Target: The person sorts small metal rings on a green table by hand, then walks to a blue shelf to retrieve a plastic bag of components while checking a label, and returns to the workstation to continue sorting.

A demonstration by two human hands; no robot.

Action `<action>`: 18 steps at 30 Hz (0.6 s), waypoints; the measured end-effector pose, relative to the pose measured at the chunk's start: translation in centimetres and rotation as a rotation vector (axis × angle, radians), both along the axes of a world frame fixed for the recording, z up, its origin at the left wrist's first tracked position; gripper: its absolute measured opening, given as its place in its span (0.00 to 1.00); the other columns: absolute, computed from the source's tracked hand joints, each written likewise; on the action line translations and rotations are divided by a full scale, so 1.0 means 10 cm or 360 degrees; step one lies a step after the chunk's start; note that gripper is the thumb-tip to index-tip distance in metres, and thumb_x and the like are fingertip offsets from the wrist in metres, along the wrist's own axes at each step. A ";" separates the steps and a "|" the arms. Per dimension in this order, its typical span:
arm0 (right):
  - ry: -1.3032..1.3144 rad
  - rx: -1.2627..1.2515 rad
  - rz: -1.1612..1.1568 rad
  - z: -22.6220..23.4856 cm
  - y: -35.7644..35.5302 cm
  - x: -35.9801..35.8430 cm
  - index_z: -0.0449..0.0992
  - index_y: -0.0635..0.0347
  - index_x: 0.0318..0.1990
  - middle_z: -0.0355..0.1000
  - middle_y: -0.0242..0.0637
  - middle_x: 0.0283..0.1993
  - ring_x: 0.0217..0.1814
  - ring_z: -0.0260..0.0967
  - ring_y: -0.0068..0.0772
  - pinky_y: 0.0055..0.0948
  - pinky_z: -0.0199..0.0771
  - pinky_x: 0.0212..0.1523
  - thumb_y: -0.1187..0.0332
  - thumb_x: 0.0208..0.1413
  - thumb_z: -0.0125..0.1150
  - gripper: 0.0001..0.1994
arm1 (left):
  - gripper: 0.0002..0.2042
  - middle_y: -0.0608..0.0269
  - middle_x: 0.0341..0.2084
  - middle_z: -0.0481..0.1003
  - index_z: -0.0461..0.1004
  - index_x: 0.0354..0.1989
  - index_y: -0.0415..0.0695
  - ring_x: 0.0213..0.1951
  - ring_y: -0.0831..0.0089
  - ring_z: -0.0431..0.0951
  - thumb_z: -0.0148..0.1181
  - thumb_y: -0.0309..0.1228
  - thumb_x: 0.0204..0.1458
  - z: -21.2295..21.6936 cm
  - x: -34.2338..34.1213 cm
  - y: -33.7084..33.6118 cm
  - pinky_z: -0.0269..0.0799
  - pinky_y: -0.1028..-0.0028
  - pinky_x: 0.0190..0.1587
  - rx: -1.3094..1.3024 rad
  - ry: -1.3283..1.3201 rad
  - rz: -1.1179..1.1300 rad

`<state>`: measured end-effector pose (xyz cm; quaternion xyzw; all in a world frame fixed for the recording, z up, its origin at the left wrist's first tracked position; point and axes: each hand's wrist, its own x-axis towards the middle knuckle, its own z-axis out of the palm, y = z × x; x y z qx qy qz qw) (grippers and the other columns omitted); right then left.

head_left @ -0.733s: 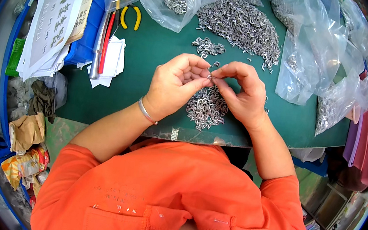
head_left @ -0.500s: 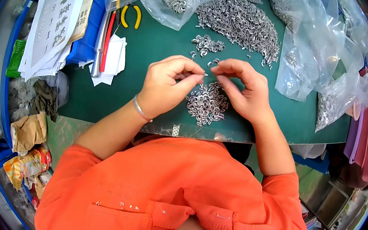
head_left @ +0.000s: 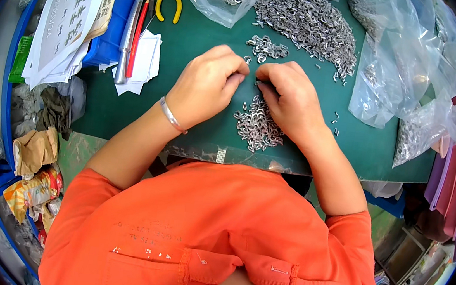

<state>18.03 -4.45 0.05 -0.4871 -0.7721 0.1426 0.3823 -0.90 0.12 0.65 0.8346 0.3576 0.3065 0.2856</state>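
My left hand, a metal bangle on its wrist, is curled above the green tabletop, thumb and forefinger close together. Whatever those fingertips hold, if anything, is hidden. Facing it, my right hand pinches a small metal piece at its fingertips, mostly covered by the fingers. Below and between the hands lies a pile of small curved silver metal pieces. Beyond my fingertips sits a smaller cluster of similar grey hooked pieces.
A large heap of grey metal pieces covers the far middle. Clear plastic bags crowd the right side. At left are yellow-handled pliers, a red stick-like tool, white paper slips and a blue bin. Several stray pieces lie by my right forearm.
My left hand has moved up and left, the small piece at its fingertips no longer visible. My right hand has shifted left, its fingers curling closer together. Stray pieces now show beside my right forearm.
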 end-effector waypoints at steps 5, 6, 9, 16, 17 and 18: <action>-0.0062 -0.0078 -0.0046 -0.02 -0.02 0.02 0.71 0.59 0.35 0.72 0.39 0.32 0.35 0.69 0.44 0.39 0.70 0.38 0.80 0.44 0.63 0.10 | 0.06 0.60 0.27 0.72 0.77 0.33 0.38 0.26 0.70 0.74 0.63 0.18 0.46 -0.13 0.04 0.01 0.70 0.74 0.29 0.0012 -0.0044 0.0115; 0.0049 -0.0158 -0.0078 0.00 -0.04 0.04 0.71 0.60 0.35 0.71 0.39 0.32 0.35 0.69 0.44 0.39 0.70 0.38 0.80 0.45 0.63 0.10 | 0.06 0.60 0.27 0.71 0.77 0.33 0.38 0.26 0.70 0.74 0.63 0.18 0.46 -0.14 0.04 0.01 0.69 0.74 0.29 0.0022 -0.0053 0.0119; 0.0334 -0.0377 -0.0142 0.16 -0.09 0.10 0.70 0.62 0.35 0.71 0.41 0.32 0.36 0.71 0.43 0.35 0.72 0.36 0.79 0.48 0.63 0.09 | 0.06 0.60 0.27 0.71 0.77 0.33 0.39 0.26 0.70 0.74 0.64 0.18 0.46 -0.14 0.03 0.01 0.69 0.74 0.30 0.0051 -0.0065 0.0114; -0.0046 -0.0455 0.0026 0.26 -0.12 0.22 0.72 0.60 0.33 0.72 0.39 0.29 0.35 0.71 0.43 0.36 0.72 0.35 0.80 0.46 0.62 0.08 | 0.05 0.58 0.27 0.71 0.76 0.31 0.38 0.28 0.63 0.74 0.64 0.19 0.45 -0.19 0.04 0.03 0.70 0.70 0.31 0.0280 -0.0084 0.0080; -0.0127 -0.0333 -0.0052 0.24 -0.07 0.23 0.72 0.60 0.33 0.72 0.38 0.29 0.34 0.70 0.43 0.36 0.71 0.35 0.80 0.46 0.62 0.08 | 0.05 0.59 0.28 0.72 0.76 0.31 0.38 0.28 0.65 0.75 0.64 0.19 0.46 -0.19 0.03 0.03 0.71 0.72 0.31 0.0237 -0.0113 0.0078; -0.0065 -0.0175 -0.0063 0.20 -0.01 0.18 0.73 0.59 0.33 0.72 0.37 0.29 0.34 0.70 0.42 0.37 0.71 0.35 0.81 0.45 0.62 0.08 | 0.04 0.60 0.29 0.73 0.76 0.32 0.37 0.28 0.67 0.76 0.63 0.19 0.47 -0.19 0.03 0.03 0.71 0.73 0.31 0.0193 -0.0142 0.0075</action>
